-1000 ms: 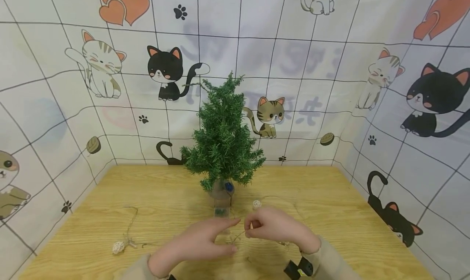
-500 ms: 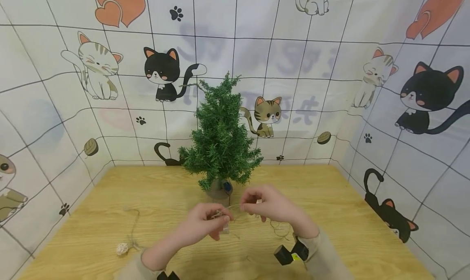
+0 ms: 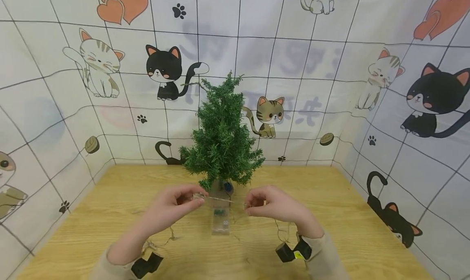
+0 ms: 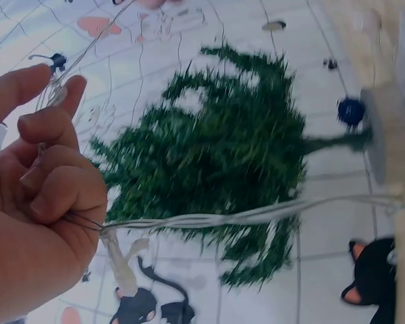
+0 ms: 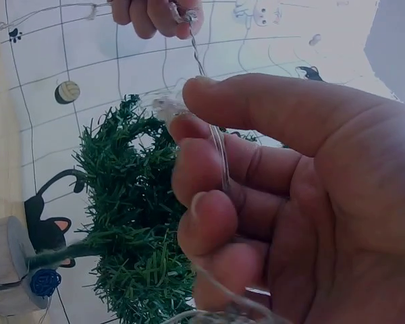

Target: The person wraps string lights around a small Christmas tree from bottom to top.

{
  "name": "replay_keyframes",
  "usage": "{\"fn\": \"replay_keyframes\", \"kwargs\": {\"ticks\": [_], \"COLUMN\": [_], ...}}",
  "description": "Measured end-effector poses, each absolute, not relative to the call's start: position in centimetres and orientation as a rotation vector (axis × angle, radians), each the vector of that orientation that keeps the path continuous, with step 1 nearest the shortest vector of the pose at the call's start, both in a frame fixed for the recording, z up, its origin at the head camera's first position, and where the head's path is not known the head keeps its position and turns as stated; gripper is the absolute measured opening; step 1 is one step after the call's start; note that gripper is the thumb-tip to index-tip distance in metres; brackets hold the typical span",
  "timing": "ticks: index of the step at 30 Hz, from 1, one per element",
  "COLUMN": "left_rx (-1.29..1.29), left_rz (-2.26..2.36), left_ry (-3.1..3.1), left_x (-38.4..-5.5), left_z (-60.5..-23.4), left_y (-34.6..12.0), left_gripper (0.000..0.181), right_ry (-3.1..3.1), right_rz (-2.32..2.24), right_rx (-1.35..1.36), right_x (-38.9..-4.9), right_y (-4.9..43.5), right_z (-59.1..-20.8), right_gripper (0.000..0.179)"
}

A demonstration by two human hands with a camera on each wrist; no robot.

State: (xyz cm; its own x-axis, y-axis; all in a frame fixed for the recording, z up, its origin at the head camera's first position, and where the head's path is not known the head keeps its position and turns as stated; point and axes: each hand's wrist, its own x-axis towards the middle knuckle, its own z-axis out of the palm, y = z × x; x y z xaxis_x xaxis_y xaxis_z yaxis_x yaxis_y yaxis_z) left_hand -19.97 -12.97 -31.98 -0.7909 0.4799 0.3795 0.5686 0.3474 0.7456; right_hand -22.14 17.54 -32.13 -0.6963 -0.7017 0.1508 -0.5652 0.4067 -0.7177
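A thin, clear wire of a light string (image 3: 220, 199) runs between the two hands, in front of the tree's base. My left hand (image 3: 174, 202) pinches one stretch of it between thumb and forefinger. In the left wrist view its other fingers curl round more strands (image 4: 223, 219), which trail off to the right. Opposite it, my right hand (image 3: 269, 200) pinches the wire, and the right wrist view shows strands (image 5: 219, 158) crossing its curled fingers. Behind both hands stands a small green artificial Christmas tree (image 3: 224, 137).
A clear plastic case (image 3: 220, 227) lies on the wooden table (image 3: 315, 186) before the tree. A blue woven ball (image 3: 228, 186) hangs at the tree's grey base (image 5: 7, 266). Loose wire (image 3: 282, 231) lies near the right wrist. Cat-print cloth surrounds the table.
My left hand, open over the clear case a second ago, has taken hold of wire and moved left and away, uncovering the case. My right hand has moved slightly forward, still pinching the wire.
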Motion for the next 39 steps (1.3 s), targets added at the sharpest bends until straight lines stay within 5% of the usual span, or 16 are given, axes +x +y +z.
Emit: {"fn": "replay_keyframes", "kwargs": {"ticks": [17,27,39], "left_rx": [-0.92,-0.795,-0.646], "left_rz": [-0.95,-0.896,-0.901], "left_ry": [-2.256,-2.133,-2.058], "left_x": [-19.0,-18.6,-18.2], "left_z": [-29.8,-28.9,-28.5], "left_y": [-16.5,-18.9,-20.8], "left_gripper": [0.022,0.031,0.029], "right_ry": [2.385,2.49,2.633], "right_rz": [-1.402,-1.323,-1.389], "right_rx": [-1.044,-1.024,-1.023], "right_x": [-23.2,-23.4,-23.4], "right_y": [17.8,18.2,20.2], "right_z": [-32.9,-32.2,-31.9], "right_gripper": [0.009,0.035,0.017]}}
